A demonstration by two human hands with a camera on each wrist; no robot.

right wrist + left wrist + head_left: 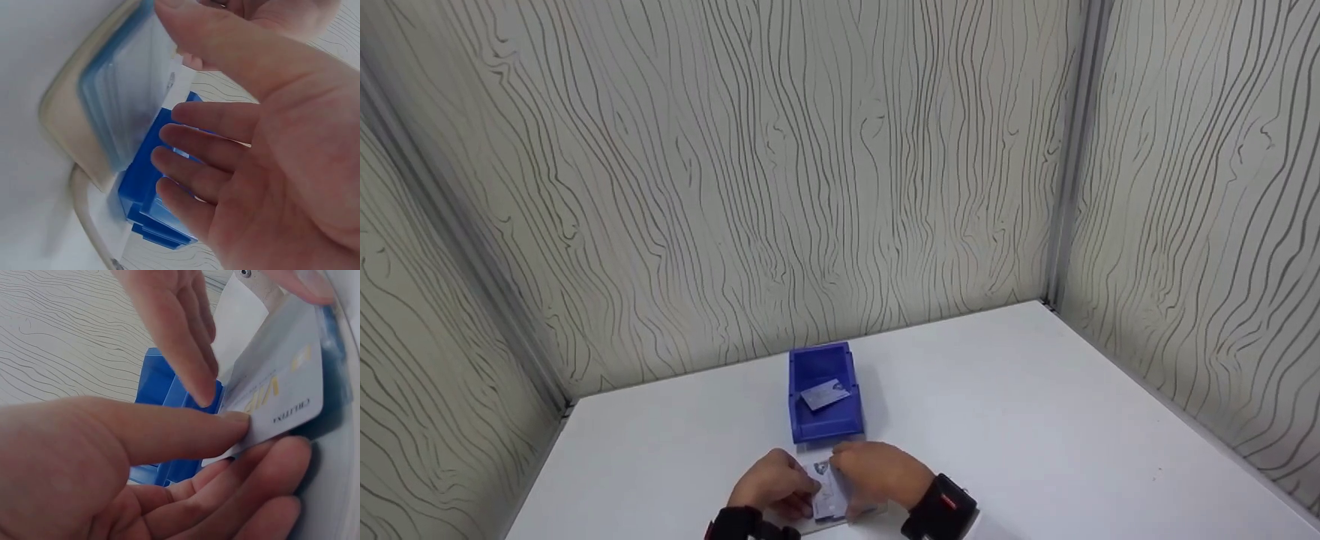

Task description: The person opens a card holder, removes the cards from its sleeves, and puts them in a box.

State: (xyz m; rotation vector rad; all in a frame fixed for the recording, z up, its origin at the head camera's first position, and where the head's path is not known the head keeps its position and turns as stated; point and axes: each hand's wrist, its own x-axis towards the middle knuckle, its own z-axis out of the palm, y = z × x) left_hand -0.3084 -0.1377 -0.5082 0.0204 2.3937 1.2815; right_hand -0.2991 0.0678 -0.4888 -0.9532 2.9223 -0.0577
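In the left wrist view my left hand (pixel 169 444) pinches a white VIP card (pixel 281 388) between its thumb on top and its fingers below. The card lies tilted over a card holder with a beige cover (pixel 62 129) and clear, blue-edged plastic sleeves (pixel 124 95). My right hand (pixel 270 140) is at the holder's other side, thumb stretched along the sleeves. Its other fingers are loosely extended beside them, holding nothing. From the head view, both hands flank the card (pixel 826 495) near the table's front.
Just beyond the hands stands a blue bin (pixel 829 431) with a white card (pixel 825 394) lying in it. A beige strap (pixel 84 208) sticks out from the holder. Wood-grain patterned panels (pixel 810 187) wall in the white table (pixel 997 390).
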